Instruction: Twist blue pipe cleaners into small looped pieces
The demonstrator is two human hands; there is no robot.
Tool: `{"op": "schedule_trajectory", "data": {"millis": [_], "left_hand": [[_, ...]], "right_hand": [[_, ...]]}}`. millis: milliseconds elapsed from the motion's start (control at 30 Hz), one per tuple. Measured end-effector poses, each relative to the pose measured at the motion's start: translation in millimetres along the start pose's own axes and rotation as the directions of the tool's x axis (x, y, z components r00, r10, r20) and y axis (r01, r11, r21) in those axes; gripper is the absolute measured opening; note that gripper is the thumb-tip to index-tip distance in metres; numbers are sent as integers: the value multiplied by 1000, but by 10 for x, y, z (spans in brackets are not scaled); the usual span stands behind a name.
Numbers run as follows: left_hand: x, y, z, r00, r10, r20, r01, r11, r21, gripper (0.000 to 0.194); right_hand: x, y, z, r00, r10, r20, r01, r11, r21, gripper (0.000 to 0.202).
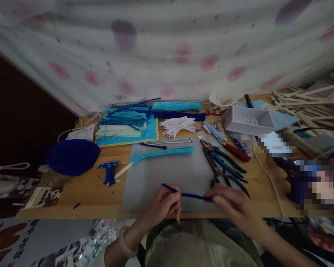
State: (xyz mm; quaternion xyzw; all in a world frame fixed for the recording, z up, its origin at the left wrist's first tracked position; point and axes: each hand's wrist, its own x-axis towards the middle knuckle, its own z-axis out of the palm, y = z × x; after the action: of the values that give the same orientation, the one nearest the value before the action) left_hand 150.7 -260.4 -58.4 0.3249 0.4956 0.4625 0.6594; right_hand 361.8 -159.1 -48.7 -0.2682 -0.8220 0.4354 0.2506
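My left hand [167,202] is pinching a dark-blue chenille stem [192,195] between thumb and fingers, its tip poking out past them. My right hand [231,200] is gripping the other end. The stem is stretching between both, above the grey mat [156,176]; scissors [216,169] are lying just beyond my right hand.

Spotted curtain [161,48] behind paper cup [217,109] and wooden sticks [308,109]

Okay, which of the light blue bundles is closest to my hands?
The light blue bundle on the grey mat, beyond your left hand; the others lie farther back, toward the patterned cloth.
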Motion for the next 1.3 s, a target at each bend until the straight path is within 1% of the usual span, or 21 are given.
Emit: {"op": "schedule_trajectory", "data": {"millis": [67, 133, 233, 300, 367, 400, 467, 500, 567, 633, 667, 733, 800, 900, 1000, 1067, 1100, 1167, 1200, 1267, 1300], "left_hand": [[-57, 51, -51, 996, 86, 13, -87, 989, 119, 33], [-104, 112, -102, 973, 215, 79, -229, 909, 349, 28], [-151, 175, -146, 911, 351, 216, -407, 682, 607, 22], [-169, 170, -142, 923, 338, 182, -379, 723, 577, 21], [-169, 128, -119, 968, 241, 66, -247, 877, 412, 24], [-157, 97, -105, 985, 173, 17, -170, 936, 307, 27], [-109, 36, -85, 998, 53, -23, -49, 989, 138, 32], [-76, 10, -83, 1000, 12, -13, -11, 995, 94, 33], [-8, -22, -96, 997, -61, 48, 59, 997, 49, 31], [34, -30, -120, 986, -120, 114, 118, 993, 30, 29], [38, -28, -130, 983, -130, 128, 128, 991, 29, 29], [4, -14, -137, 990, -100, 104, 97, 995, 36, 31], [-71, 15, -128, 998, -33, 46, 31, 998, 58, 34], [-193, 90, -109, 993, 118, 18, -119, 959, 258, 29], [-247, 149, -105, 966, 246, 83, -253, 827, 502, 26], [-236, 144, -105, 982, 187, 41, -185, 878, 441, 24], [-218, 128, -103, 993, 120, 7, -115, 929, 352, 23], [-163, 80, -99, 1000, -11, -19, 14, 986, 166, 25], [-128, 54, -96, 998, -60, -5, 60, 993, 97, 27], [-55, 11, -95, 989, -132, 68, 131, 991, 28, 30], [-22, -4, -95, 980, -167, 111, 168, 986, 4, 30]], "right_hand": [[39, 14, 50, 890, 359, 280, -441, 832, 336, 54], [45, 56, 92, 738, 427, 523, -671, 548, 499, 59], [34, 103, 120, 656, 364, 661, -755, 331, 566, 53], [49, 87, 113, 658, 345, 669, -750, 384, 539, 50], [75, 45, 88, 726, 338, 599, -658, 595, 462, 47], [82, 25, 70, 798, 312, 515, -545, 739, 397, 46], [66, 10, 27, 952, 109, 285, -157, 976, 152, 36], [41, 17, 5, 984, -53, 173, 60, 998, -34, 27], [-27, 50, -32, 925, -371, 77, 369, 837, -405, 22], [-83, 77, -42, 861, -501, 85, 451, 675, -584, 36], [-94, 80, -33, 868, -493, 64, 435, 691, -577, 32], [-78, 59, 10, 952, -306, -5, 284, 888, -361, 15], [-31, 20, 73, 996, 75, 51, -77, 997, 32, 45], [26, -12, 156, 816, 403, 415, -562, 722, 404, 61], [49, 7, 184, 701, 386, 600, -693, 568, 445, 55], [58, 30, 166, 737, 359, 573, -630, 673, 388, 54], [57, 42, 148, 799, 333, 500, -533, 778, 334, 52], [33, 69, 96, 954, 153, 257, -185, 977, 108, 43], [7, 86, 67, 990, -15, 139, 25, 997, -72, 32], [-63, 121, 13, 932, -362, 30, 338, 835, -433, 11], [-97, 135, -10, 879, -476, 31, 410, 720, -559, 20]]}}
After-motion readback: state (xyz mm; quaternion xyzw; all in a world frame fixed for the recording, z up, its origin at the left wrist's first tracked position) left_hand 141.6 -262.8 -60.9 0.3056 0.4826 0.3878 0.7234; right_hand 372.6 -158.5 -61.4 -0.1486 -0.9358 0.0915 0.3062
